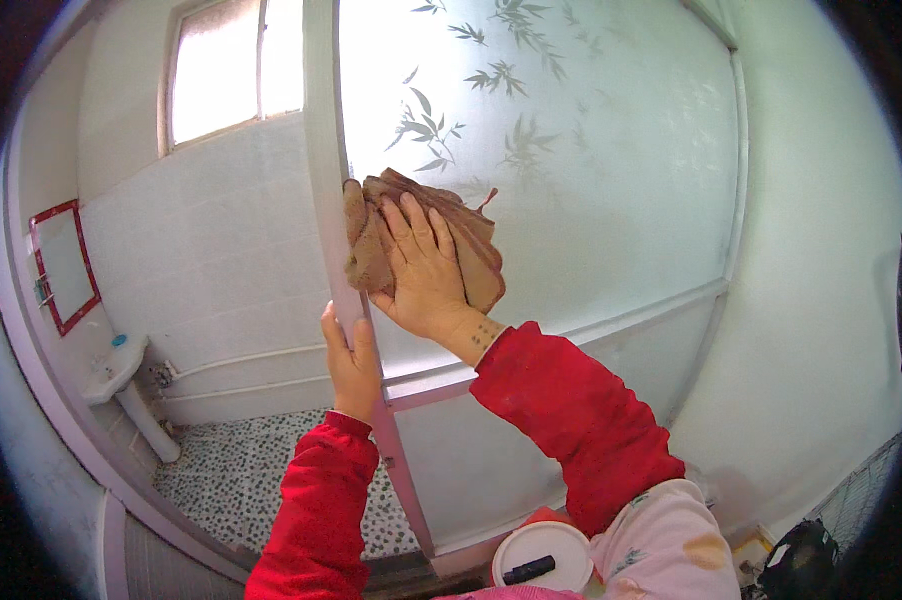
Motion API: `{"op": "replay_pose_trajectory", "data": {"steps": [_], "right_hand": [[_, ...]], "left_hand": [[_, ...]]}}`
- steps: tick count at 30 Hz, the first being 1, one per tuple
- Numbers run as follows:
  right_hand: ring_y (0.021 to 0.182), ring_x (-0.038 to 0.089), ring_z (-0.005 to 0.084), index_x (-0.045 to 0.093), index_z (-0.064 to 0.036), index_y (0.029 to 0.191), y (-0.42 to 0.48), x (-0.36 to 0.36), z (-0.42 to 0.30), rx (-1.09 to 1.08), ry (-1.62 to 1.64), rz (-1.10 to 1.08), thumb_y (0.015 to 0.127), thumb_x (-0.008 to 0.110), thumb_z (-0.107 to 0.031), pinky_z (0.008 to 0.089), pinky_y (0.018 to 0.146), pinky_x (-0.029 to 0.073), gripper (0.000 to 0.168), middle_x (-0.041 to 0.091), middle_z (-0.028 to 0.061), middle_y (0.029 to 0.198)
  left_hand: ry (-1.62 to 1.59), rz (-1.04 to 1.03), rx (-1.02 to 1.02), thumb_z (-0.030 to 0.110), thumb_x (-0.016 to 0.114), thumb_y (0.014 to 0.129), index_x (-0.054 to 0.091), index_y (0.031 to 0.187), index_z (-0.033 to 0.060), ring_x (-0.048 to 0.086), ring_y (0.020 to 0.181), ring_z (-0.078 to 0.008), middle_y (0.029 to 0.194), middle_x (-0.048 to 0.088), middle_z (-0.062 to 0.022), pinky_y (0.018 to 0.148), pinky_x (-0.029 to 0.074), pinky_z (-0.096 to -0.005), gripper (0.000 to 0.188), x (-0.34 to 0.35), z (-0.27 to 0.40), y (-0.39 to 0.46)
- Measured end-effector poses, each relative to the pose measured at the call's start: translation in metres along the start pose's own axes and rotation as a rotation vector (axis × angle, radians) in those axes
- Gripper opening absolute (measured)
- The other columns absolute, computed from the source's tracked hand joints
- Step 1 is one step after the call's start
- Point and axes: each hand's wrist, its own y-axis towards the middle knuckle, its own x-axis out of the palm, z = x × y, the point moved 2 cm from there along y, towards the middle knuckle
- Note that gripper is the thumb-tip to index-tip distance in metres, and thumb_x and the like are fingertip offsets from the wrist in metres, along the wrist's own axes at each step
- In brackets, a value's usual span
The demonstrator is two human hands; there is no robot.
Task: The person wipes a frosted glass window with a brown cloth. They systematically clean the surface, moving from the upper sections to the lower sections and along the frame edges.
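A folded brown cloth lies flat against a frosted glass panel with a leaf pattern. My right hand presses on it with spread fingers, near the panel's left frame. Part of the cloth laps over the upright metal frame post. Lower down, my left hand grips the edge of that post, thumb and fingers on either side. Both sleeves are red.
Left of the post are a washbasin, a red-framed mirror, a window, pipes and a pebble-patterned floor. Below me, a round white lid bears a black object. A black bag sits lower right.
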Motion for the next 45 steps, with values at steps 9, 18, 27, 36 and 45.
{"op": "replay_pose_trajectory", "data": {"steps": [9,18,27,36,45], "right_hand": [[0.143,0.015,0.0335,0.031,-0.003,0.145,-0.012,-0.026,0.09,0.092,-0.154,0.064,0.073,0.073,-0.037,0.0471,0.116,0.01,0.09,0.026,0.0158,0.151],[0.125,0.046,0.0378,0.04,-0.009,0.139,-0.077,-0.078,0.258,0.403,-0.001,0.525,0.087,0.056,-0.032,0.0466,0.103,0.039,0.059,0.047,0.0209,0.134],[0.129,0.039,0.0411,0.038,0.001,0.138,-0.059,-0.072,0.299,0.633,-0.054,0.55,0.091,0.048,-0.047,0.0486,0.109,0.03,0.068,0.041,0.026,0.139],[0.141,0.02,0.0336,0.026,-0.005,0.146,0.074,-0.047,0.09,0.075,-0.094,0.195,0.079,0.068,-0.034,0.0479,0.116,0.013,0.084,0.026,0.0199,0.151],[0.141,0.022,0.029,0.043,-0.011,0.139,-0.011,-0.031,0.034,-0.35,-0.181,-0.44,0.069,0.077,-0.037,0.0473,0.116,0.014,0.082,0.033,0.0116,0.148]], "left_hand": [[0.007,0.015,-0.142,0.016,0.06,0.092,0.033,0.135,0.0011,0.049,0.104,-0.0175,0.117,0.05,-0.0105,0.09,0.042,-0.0313,0.053,0.005,-0.007,-0.003],[-0.032,0.059,-0.153,0.015,0.06,0.091,0.034,0.135,0.0007,0.049,0.101,-0.0145,0.117,0.049,-0.0097,0.088,0.043,-0.0292,0.053,-0.001,-0.005,-0.002],[0.022,0.058,-0.121,0.015,0.061,0.091,0.032,0.136,0.0032,0.054,0.094,-0.0158,0.109,0.055,-0.0117,0.081,0.046,-0.0303,0.055,0.002,-0.006,-0.005],[-0.044,0.048,-0.193,0.019,0.068,0.087,0.034,0.135,0.005,0.059,0.089,-0.0207,0.104,0.06,-0.0177,0.078,0.049,-0.0328,0.06,-0.001,-0.002,-0.002],[-0.054,0.022,-0.191,0.026,0.069,0.085,0.035,0.135,0.0053,0.059,0.102,-0.035,0.113,0.057,-0.0238,0.086,0.047,-0.0424,0.064,0.002,0.003,-0.003]]}}
